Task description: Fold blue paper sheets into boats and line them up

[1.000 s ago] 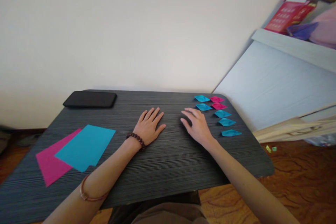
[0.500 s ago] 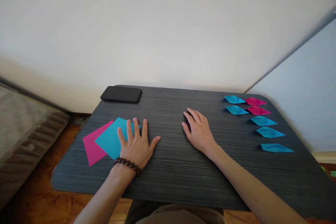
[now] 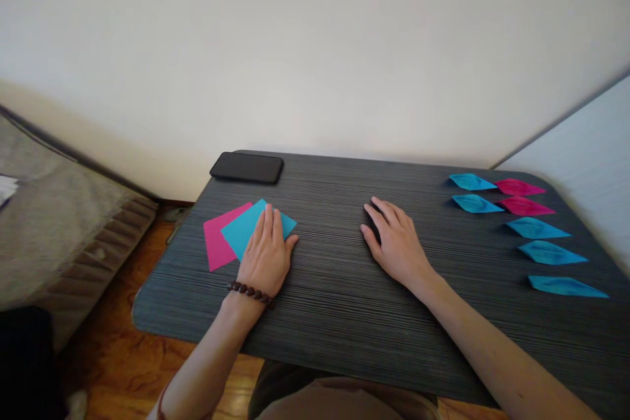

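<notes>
Blue sheet point(image 3: 241, 230): lies flat on the left part of the table point(image 3: 325, 269), overlapping the pink sheet point(image 3: 218, 243), with the left hand point(image 3: 266, 259) across its right portion. Whether it is a single sheet or a small stack, I cannot tell.
Paper's feel: probably very light, thin and easily bent, likely to slide under a gentle press; a hard pinch could crease it.
Where to take hold: the far corner or the right corner, both uncovered, would suit a thumb-and-fingertip pinch. The left side rests on the pink sheet, so a grip there could catch both.
Left fingers: straight and drawn close together, laid over the blue sheet; the thumb stands apart near its right edge. Nothing is pinched, and how firmly they press cannot be seen.
Right hand point(image 3: 398, 246): palm down beyond the middle of the table, well apart from the sheets; fingers loosely curved with narrow gaps, thumb spread wider, no object visible in it.
Folded blue papers point(image 3: 539, 228): five, along the right side of the table.
Folded pink papers point(image 3: 520, 187): two, each beside a blue one.
Phone point(image 3: 249, 168): flat at the far left corner, beyond the sheets.
</notes>
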`<state>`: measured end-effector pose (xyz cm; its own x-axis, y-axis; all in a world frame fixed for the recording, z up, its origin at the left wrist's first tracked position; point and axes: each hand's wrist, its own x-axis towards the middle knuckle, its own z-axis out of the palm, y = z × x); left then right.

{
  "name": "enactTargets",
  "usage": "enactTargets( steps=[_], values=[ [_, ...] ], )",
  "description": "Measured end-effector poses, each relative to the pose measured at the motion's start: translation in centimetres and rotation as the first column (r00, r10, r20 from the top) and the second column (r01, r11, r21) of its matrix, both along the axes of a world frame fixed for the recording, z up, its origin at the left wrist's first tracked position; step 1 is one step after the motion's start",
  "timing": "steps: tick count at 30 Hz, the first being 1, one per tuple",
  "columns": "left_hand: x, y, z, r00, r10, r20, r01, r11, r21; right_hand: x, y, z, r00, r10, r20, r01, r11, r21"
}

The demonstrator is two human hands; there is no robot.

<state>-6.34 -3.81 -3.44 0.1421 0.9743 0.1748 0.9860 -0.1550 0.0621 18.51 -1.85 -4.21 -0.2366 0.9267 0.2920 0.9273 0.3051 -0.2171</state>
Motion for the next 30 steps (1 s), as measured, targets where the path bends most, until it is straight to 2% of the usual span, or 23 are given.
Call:
enactTargets(
  steps=[5, 13, 20, 26, 30],
  values=[
    [-1.6, 0.4, 0.6, 1.0, 0.018, -0.01, -0.018, 1.0, -0.018, 0.0, 0.0, 0.0, 1.0, 0.002, 0.019, -0.002, 1.0, -0.009],
    [-2.1, -0.1, 1.3, 1.0, 0.02, 0.004, -0.02, 0.996, 0.085, 0.0, -0.1, 0.2, 1.0, 0.008, 0.009, -0.008, 1.0, -0.003],
    [-3.8, 0.2, 0.7, 0.994, 0.019, 0.106, -0.041, 0.976, 0.212, -0.1, -0.2, 0.3, 1.0, 0.001, 0.018, -0.001, 1.0, -0.008],
    [-4.1, 0.2, 0.3, 0.979, 0.0, 0.203, -0.041, 0.98, 0.195, -0.1, -0.1, 0.3, 1.0, -0.001, 0.024, 0.001, 1.0, -0.009],
    [-4.0, 0.3, 0.4, 0.97, -0.047, 0.238, -0.021, 0.962, 0.273, -0.1, -0.1, 0.2, 1.0, 0.005, 0.012, -0.005, 1.0, -0.005]
  ],
)
